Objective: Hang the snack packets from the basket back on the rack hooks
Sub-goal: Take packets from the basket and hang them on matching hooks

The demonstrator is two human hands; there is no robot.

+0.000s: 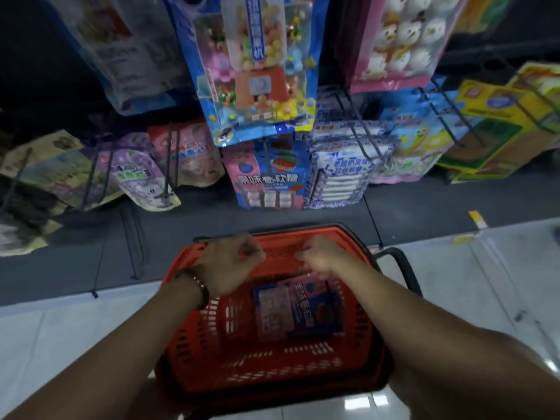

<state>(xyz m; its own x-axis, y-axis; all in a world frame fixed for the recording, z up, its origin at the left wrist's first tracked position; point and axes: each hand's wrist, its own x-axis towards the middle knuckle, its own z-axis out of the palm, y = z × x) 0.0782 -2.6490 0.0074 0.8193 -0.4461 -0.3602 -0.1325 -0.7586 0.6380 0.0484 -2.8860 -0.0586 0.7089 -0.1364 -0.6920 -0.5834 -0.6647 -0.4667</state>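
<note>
The pink-and-blue snack packet [298, 307] lies flat in the red basket [212, 359]. Its long axis points toward the rack, and its top edge sits just under the right hand [321, 256], nearer than the left hand [233, 262]. Both hands' fingers are curled over the far rim, but blur hides whether they pinch anything. Matching fruit-candy packets [266, 180] hang on a hook [266, 156] straight ahead, across open floor.

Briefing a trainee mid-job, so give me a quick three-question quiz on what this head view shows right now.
1. True or false: the red basket is empty.
2. Which wrist wears the bead bracelet? A) left B) right
3. Fill in: the basket's handle is coloured ___.
Key: 1 false, a pink-and-blue packet lies in it; 2 A; 3 black.
</note>
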